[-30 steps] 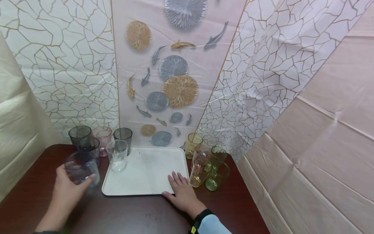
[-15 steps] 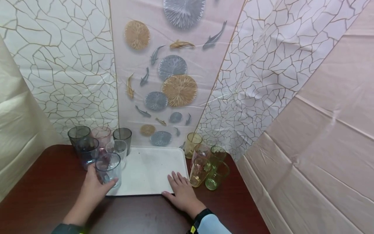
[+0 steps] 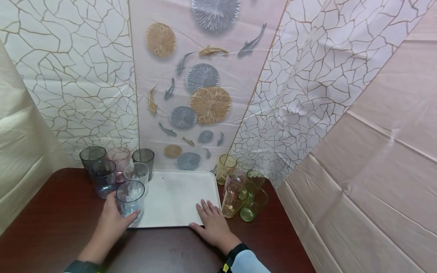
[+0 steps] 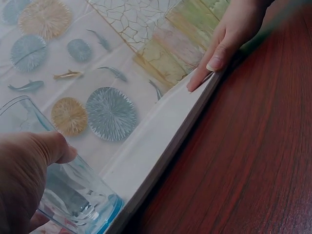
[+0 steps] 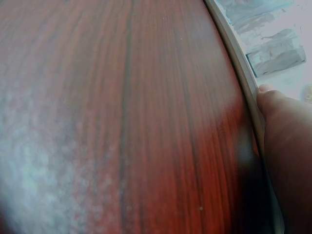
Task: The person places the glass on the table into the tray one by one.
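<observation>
Left hand (image 3: 112, 218) grips bluish glass (image 3: 131, 199) — far-side push could knock clear glass (image 3: 137, 171); right hand (image 3: 214, 226), fingers straight, rests on tray (image 3: 174, 197).

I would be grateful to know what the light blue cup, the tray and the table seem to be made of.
Light blue cup: transparent, shiny glass or clear plastic; highlights gleam on its walls.
Tray: smooth, white, probably plastic, given its even colour and rounded corners.
Table: glossy reddish-brown wood or laminate; streaky grain and reflections show.

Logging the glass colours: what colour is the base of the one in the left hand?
Blue; the glass's base shows best in the left wrist view.
</observation>
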`<state>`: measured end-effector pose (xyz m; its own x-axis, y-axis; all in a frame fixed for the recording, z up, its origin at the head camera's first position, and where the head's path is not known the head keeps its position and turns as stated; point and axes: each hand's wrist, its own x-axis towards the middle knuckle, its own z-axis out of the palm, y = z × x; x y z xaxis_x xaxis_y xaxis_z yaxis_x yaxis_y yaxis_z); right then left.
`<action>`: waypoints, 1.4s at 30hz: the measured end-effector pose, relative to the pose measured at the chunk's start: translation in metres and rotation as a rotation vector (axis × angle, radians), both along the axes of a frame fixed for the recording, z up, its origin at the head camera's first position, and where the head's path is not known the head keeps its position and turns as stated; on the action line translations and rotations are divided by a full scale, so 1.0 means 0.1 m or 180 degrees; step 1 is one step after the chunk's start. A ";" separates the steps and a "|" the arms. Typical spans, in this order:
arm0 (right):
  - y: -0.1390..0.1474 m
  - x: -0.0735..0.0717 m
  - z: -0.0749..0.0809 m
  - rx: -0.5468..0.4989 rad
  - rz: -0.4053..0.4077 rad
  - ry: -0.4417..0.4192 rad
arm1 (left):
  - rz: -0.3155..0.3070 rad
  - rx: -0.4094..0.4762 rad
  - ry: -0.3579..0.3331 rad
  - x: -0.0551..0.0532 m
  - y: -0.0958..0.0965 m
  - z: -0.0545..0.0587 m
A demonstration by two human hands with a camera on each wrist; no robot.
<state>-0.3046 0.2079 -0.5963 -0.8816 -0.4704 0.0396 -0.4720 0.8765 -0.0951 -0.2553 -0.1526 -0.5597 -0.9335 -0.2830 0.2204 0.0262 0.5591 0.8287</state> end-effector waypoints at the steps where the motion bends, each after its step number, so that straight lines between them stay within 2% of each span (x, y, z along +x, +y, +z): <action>1: 0.00 0.00 0.00 0.0003 -0.0005 -0.0009 | 0.0010 -0.0003 0.0013 0.00 0.00 0.00; 5: 0.00 0.00 0.01 0.0010 -0.0016 -0.0021 | 0.0024 -0.0048 0.0045 0.00 0.01 -0.02; 9: 0.00 0.01 0.02 0.0016 -0.0023 -0.0038 | -0.0108 -0.0190 0.0075 -0.02 -0.06 -0.05; 14: 0.01 0.00 0.02 0.0004 -0.0015 -0.0073 | -0.0583 -0.0875 -0.0034 -0.11 -0.31 -0.13; 18: 0.03 0.00 0.03 0.0021 -0.0046 -0.0100 | -0.0972 -0.1370 -0.0320 -0.20 -0.46 -0.18; 21: 0.03 0.00 0.04 0.0031 -0.0066 -0.0110 | -0.1147 -0.1684 -0.0446 -0.25 -0.49 -0.21; 23: 0.02 0.01 0.06 0.0016 -0.0054 -0.0126 | -0.1198 -0.1839 -0.0488 -0.27 -0.50 -0.21; 25: 0.01 0.01 0.06 0.0013 -0.0036 -0.0140 | -0.1222 -0.1933 -0.0567 -0.28 -0.51 -0.20; 29: 0.00 0.00 0.05 0.0032 -0.0018 -0.0124 | -0.1257 -0.1893 -0.0727 -0.30 -0.53 -0.19; 33: 0.01 -0.01 0.05 -0.0009 -0.0003 -0.0088 | -0.1268 -0.1844 -0.0720 -0.32 -0.53 -0.22; 35: 0.04 0.00 0.05 -0.0178 0.0016 -0.0045 | -0.1248 -0.1866 -0.0668 -0.32 -0.53 -0.23; 37: 0.08 0.05 0.09 -0.0493 -0.0018 0.0018 | -0.1230 -0.1891 -0.0632 -0.32 -0.53 -0.24; 42: 0.27 0.35 0.20 -0.1631 -0.0324 0.0464 | -0.1214 -0.1932 -0.0614 -0.30 -0.54 -0.24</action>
